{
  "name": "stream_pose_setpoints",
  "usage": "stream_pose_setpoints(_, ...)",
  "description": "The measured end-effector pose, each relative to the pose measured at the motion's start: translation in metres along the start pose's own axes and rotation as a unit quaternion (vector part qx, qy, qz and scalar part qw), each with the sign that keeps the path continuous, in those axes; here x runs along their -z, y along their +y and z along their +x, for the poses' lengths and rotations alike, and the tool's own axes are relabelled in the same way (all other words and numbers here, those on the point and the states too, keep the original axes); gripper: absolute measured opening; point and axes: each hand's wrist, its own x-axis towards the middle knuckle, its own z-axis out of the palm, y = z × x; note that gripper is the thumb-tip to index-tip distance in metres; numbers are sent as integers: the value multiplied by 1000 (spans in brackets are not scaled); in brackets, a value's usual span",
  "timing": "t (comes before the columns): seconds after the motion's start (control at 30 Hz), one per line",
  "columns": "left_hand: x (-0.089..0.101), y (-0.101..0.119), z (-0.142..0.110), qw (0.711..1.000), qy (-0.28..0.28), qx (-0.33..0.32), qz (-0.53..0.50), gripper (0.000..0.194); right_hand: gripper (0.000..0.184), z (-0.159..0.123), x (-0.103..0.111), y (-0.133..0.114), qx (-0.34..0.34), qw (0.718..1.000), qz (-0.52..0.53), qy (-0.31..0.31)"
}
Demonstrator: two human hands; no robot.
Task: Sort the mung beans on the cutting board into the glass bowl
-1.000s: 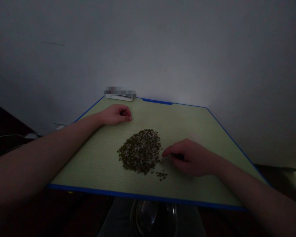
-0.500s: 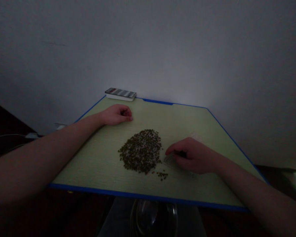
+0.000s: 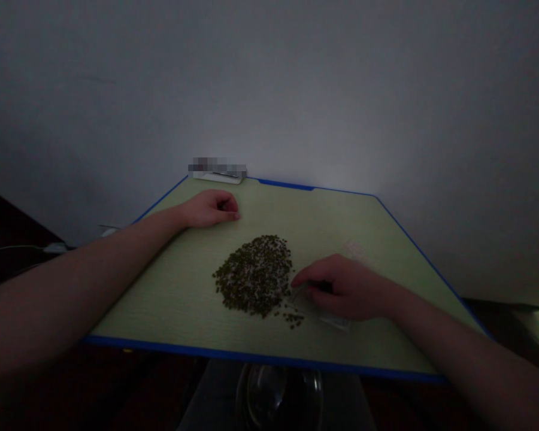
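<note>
A heap of small green-brown beans mixed with pale grains lies mid-table, with several loose beans by its lower right edge. My right hand is at the heap's right side, fingers bent together and the index fingertip at its edge. Under and in front of that hand shows a clear plastic piece; what the fingers grip is too dark to make out. My left hand rests on the table beyond the heap to the left, loosely curled with nothing visible in it.
The pale green table has a blue rim and stands against a grey wall. A white box with a blurred-out thing on top sits at the back left corner. Below the front edge, a round glass vessel is between my legs. Cables run at far left.
My right hand has moved slightly left, up to the heap's edge, uncovering more of the clear plastic beneath it. My left hand stays put.
</note>
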Motion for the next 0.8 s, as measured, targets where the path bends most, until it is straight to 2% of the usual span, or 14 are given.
stream_pose_setpoints(0.3, 0, -6, 1, 1000, 2, -3, -3, 29, 39, 3, -3, -3, 15, 1000, -1, 4)
stream_pose_setpoints(0.6, -1, -1, -1, 1000, 1, -2, -19, 29, 36, -2, 0, 1, -47, 998, -28, 24)
stream_pose_setpoints(0.8, 0, -1, 0, 1000, 2, -4, -6, 28, 35, -3, -1, 2, -39, 999, -10, 18)
